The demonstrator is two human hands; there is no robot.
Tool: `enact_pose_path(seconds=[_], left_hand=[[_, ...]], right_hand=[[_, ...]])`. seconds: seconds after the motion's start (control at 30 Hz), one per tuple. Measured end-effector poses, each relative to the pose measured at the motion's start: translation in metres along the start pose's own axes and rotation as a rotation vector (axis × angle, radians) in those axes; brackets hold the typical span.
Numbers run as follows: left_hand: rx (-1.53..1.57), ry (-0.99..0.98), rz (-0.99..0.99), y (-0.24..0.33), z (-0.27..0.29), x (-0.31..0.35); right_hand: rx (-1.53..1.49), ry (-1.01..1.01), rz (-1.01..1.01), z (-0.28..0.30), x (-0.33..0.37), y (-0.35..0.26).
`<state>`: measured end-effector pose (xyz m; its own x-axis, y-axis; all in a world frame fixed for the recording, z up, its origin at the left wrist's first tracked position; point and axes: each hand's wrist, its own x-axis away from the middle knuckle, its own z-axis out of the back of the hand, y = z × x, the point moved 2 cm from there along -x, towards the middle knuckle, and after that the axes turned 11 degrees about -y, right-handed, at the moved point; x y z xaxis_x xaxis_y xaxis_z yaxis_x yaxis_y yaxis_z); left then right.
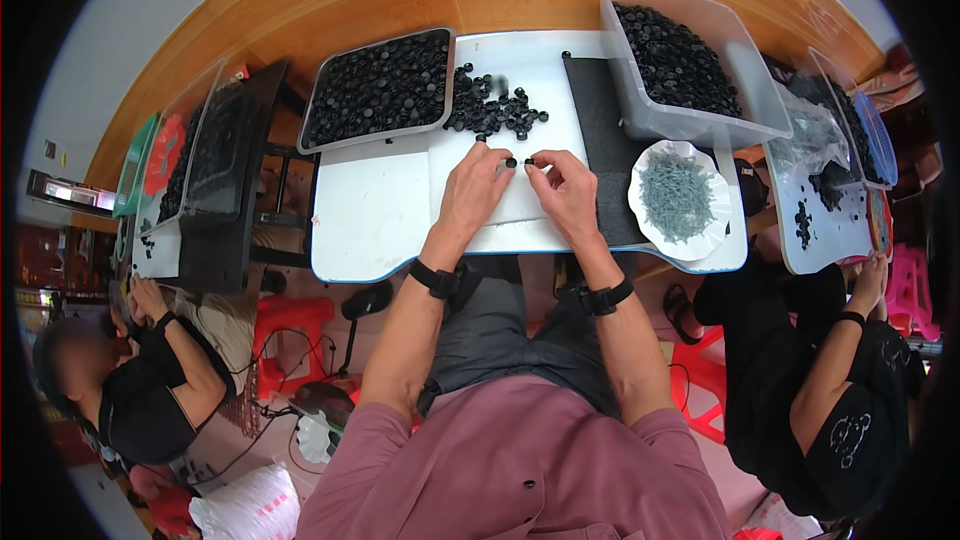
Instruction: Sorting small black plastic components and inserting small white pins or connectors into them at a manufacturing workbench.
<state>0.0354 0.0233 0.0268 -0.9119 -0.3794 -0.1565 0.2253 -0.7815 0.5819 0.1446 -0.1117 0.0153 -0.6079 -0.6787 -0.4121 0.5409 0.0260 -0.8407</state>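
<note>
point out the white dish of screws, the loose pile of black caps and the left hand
white dish (645,202), head view, bare left rim
loose black caps (495,108), head view, middle of the pile
left hand (477,186), head view, back of the hand

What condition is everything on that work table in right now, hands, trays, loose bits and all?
Left hand: pinching a small black part over the table.
Right hand: pinching another small black piece, close to the first.
Grey tray: filled with black caps.
Clear bin: about half full of black parts.
Loose black caps: scattered in a pile on the white table.
White dish: heaped with grey screws.
</note>
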Motion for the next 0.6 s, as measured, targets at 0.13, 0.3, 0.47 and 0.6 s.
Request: enact_pose_path(seconds=[0.13, 0.3, 0.47, 0.6], left_hand=[[0.107, 0.164, -0.113, 0.006, -0.009, 0.003], [0.271, 0.185, -0.017, 0.01, -0.016, 0.006], [0.373, 0.221, 0.043, 0.004, -0.02, 0.009], [0.401, 0.233, 0.041, 0.005, -0.02, 0.01]], right_hand=[[0.006, -0.013, 0.017, -0.001, 0.0, 0.001], [0.015, -0.02, 0.032, -0.001, 0.001, 0.002], [0.042, -0.036, 0.0, -0.002, 0.001, 0.002], [0.061, -0.047, -0.011, -0.002, 0.001, 0.002]])
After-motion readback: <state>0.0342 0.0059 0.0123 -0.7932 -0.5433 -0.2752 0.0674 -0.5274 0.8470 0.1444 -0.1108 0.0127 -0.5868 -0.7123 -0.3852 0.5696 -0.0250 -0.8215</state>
